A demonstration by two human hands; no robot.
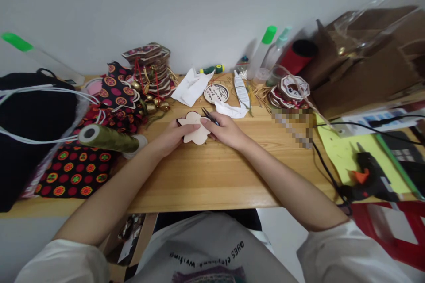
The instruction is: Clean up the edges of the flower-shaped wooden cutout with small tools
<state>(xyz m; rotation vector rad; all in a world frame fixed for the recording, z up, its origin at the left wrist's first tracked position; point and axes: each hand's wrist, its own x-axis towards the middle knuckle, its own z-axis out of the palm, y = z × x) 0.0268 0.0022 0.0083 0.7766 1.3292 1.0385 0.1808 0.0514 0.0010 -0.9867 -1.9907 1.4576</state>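
Observation:
A cream flower-shaped piece (193,135) with a dark rim showing at its upper left is held over the wooden table. My left hand (175,138) grips its left side, with the thumb laid flat across the front. On the other side my right hand (226,131) is closed around a dark two-pointed tool (209,115), its tips pointing up and left. I cannot make out whether they are tweezers or small scissors. The right thumb also touches the flower piece's right edge. Fingers behind the piece are hidden.
Behind my hands lie a round patterned disc (216,93) and crumpled white paper (191,88). Patterned pouches (75,168) and a green thread spool (108,138) stand left. At right are a stack of octagonal pieces (291,90), a black glue gun (367,174) and a cable (323,163).

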